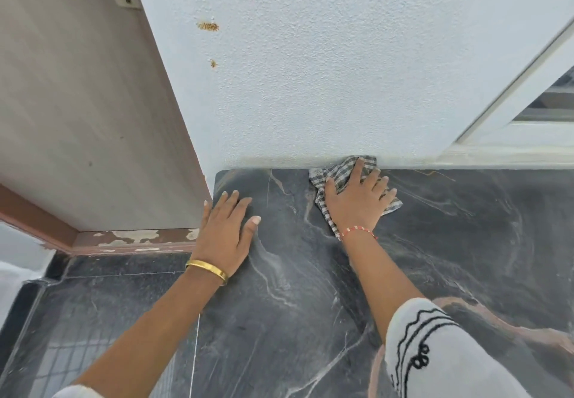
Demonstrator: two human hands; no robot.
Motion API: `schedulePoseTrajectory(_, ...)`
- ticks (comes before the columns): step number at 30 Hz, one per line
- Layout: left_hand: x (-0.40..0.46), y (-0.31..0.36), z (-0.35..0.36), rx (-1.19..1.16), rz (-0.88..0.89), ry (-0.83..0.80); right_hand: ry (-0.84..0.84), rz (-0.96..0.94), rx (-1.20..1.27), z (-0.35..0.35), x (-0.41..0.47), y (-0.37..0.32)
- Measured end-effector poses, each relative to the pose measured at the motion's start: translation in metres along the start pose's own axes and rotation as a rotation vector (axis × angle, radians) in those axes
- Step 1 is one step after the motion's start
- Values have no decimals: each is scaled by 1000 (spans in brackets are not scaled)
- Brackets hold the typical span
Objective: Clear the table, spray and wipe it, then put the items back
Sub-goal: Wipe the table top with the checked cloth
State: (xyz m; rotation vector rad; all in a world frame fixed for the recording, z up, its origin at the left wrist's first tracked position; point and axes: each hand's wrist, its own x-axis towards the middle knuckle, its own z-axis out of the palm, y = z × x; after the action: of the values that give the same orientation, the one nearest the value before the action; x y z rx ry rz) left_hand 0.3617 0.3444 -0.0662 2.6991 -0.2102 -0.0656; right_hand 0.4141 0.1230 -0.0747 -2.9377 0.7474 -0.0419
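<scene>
A dark marble table with pale veins fills the lower right of the head view and butts against the wall. My right hand presses flat on a grey checked cloth at the table's far edge, right by the wall. The cloth is crumpled and partly hidden under the palm. My left hand lies flat, fingers spread, on the table's left edge near its rounded far corner, and holds nothing. A gold bangle sits on the left wrist, a red thread band on the right.
A pale textured wall rises behind the table. A light wooden door stands to the left, with a chipped brown threshold below. Dark tiled floor lies left of the table. A white window frame is at the right.
</scene>
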Motion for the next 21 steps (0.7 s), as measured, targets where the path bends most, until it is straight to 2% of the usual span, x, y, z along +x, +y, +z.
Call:
schedulePoseTrajectory(8, 4, -11, -3, -149, -64, 86, -11, 57, -8, 0, -16, -20)
schedulePoseTrajectory(18, -12, -58, -32, -192, -76, 169, -45, -77, 17, 9, -59, -117)
schedulePoseTrajectory(21, -19, -74, -35, -188, -97, 169, -40, -219, 8, 13, -76, -143)
